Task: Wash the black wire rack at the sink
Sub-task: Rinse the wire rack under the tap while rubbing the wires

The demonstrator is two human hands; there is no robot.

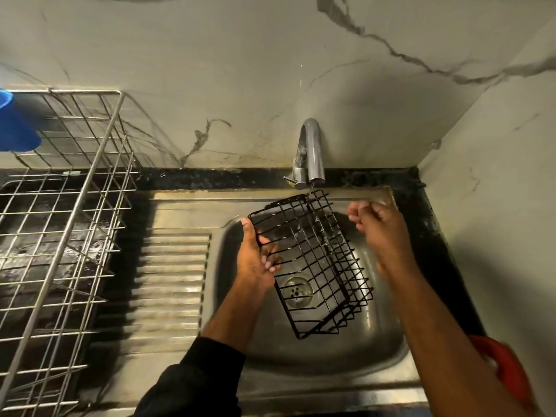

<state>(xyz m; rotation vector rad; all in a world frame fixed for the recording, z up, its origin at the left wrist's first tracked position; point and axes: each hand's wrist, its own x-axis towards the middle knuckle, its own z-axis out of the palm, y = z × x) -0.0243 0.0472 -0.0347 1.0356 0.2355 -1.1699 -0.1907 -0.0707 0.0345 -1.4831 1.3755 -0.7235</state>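
Note:
The black wire rack, a small basket of thin bars, hangs tilted over the steel sink. My left hand grips its left rim, fingers curled through the wires. A thin stream of water falls from the chrome tap onto the rack's far corner. My right hand hovers just right of the rack near the sink's back rim, fingers loosely curled and holding nothing. The drain shows through the rack's bars.
A ribbed steel drainboard lies left of the basin. Further left stands a silver wire dish rack with a blue cup at its top. A red object sits on the counter at the right, by the marble wall.

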